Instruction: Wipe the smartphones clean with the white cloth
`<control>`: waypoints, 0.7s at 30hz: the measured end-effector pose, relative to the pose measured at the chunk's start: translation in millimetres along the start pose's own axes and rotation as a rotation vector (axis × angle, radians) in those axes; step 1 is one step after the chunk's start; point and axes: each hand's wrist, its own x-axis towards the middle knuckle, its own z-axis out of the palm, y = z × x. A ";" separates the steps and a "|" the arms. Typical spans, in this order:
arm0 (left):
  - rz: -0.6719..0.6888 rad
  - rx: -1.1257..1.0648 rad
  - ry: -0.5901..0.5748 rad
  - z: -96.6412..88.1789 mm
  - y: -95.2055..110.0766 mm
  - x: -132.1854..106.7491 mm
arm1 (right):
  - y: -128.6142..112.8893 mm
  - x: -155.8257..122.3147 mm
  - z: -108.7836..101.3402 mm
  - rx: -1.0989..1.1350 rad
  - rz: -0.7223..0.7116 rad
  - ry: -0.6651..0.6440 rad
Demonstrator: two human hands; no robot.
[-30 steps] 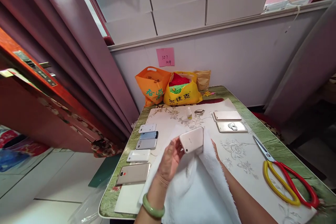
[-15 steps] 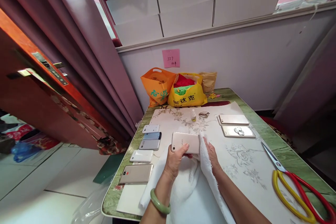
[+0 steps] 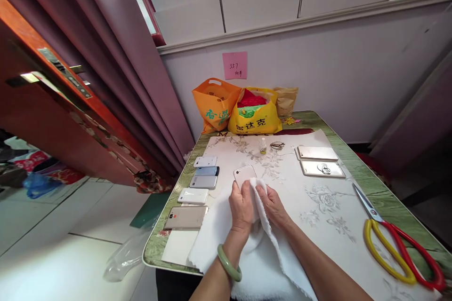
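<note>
My left hand (image 3: 242,202), with a green bangle (image 3: 229,263) on its wrist, is closed round a pale gold smartphone (image 3: 244,174), back side up. The phone is tilted, its camera end pointing away from me. My right hand (image 3: 275,203) pinches a white cloth (image 3: 260,197) against the phone's right edge. The cloth covers part of the phone and hangs down over the table's front edge. Fingers and cloth hide the phone's lower end.
Several phones (image 3: 187,217) lie in a column on the left. Two more phones (image 3: 323,168) are at right, above large red-and-yellow scissors (image 3: 374,214). A small bottle (image 3: 263,146) and glasses (image 3: 277,145) sit before an orange bag (image 3: 216,106) and a yellow bag (image 3: 256,117).
The phone has turned from lying crosswise to pointing away from me. My right hand has come in closer, bringing the cloth over it. The camera view has shifted slightly.
</note>
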 end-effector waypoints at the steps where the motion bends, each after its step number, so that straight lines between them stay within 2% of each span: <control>1: 0.018 0.057 -0.026 1.7 0.9 -2.4 | 0.0 0.6 -1.8 0.013 0.006 0.019; 8: 0.080 0.095 -0.482 -12.2 10.2 2.5 | -11.0 13.3 -17.4 0.249 0.158 0.175; 11: 0.069 0.101 -0.570 -13.1 11.0 4.1 | -15.9 14.8 -17.1 0.223 0.158 0.242; 14: 0.090 0.120 -0.501 -7.7 11.6 4.7 | -17.0 10.6 -9.5 0.183 0.135 0.262; 21: 0.055 0.057 -0.021 1.1 13.7 18.7 | -11.0 -2.5 5.5 0.013 0.005 0.029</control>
